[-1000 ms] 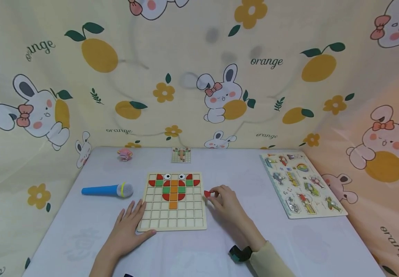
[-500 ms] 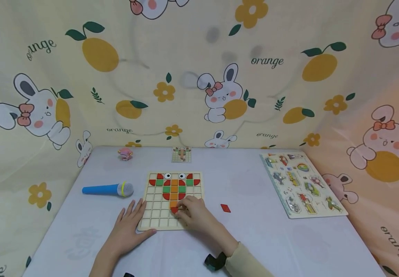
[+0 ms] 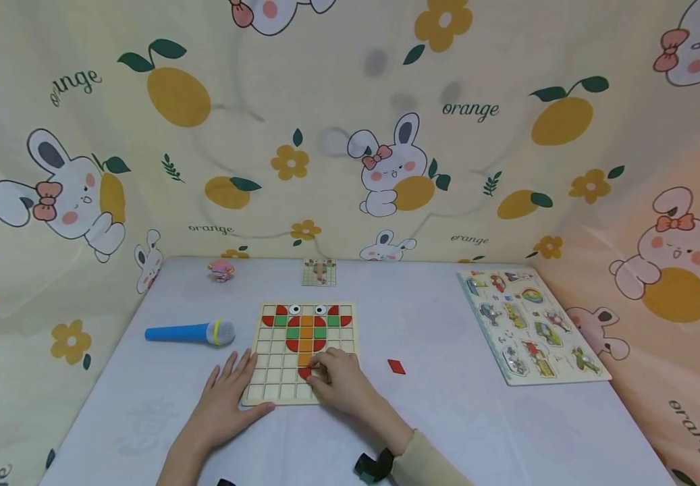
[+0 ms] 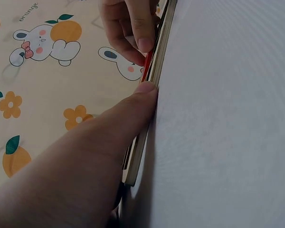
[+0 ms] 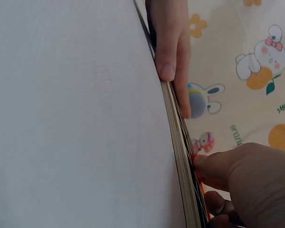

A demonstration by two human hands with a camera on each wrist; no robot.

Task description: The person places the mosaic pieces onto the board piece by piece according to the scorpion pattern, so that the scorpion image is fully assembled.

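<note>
A wooden grid board (image 3: 271, 390) lies on the table, partly filled with red, green and orange tiles and two eye pieces that form a figure. My left hand (image 3: 223, 398) rests at its lower left corner, fingers spread along the left side and thumb on the front edge. My right hand (image 3: 346, 385) is over the lower right of the board, thumb and fingertips pinching a red rounded tile (image 3: 304, 372) just below the orange column. In the left wrist view, the red tile (image 4: 147, 61) shows at the right fingertips, low against the board.
A red diamond tile (image 3: 396, 366) lies right of the board. A blue toy microphone (image 3: 179, 334) lies to the left. Behind are a small pattern card (image 3: 319, 273) and a pink figurine (image 3: 221, 271). A picture puzzle board (image 3: 532, 331) lies at the right.
My right hand has moved left from beside the board onto its lower part, bringing the red tile below the orange column. The red diamond has come into sight. My left hand stays put.
</note>
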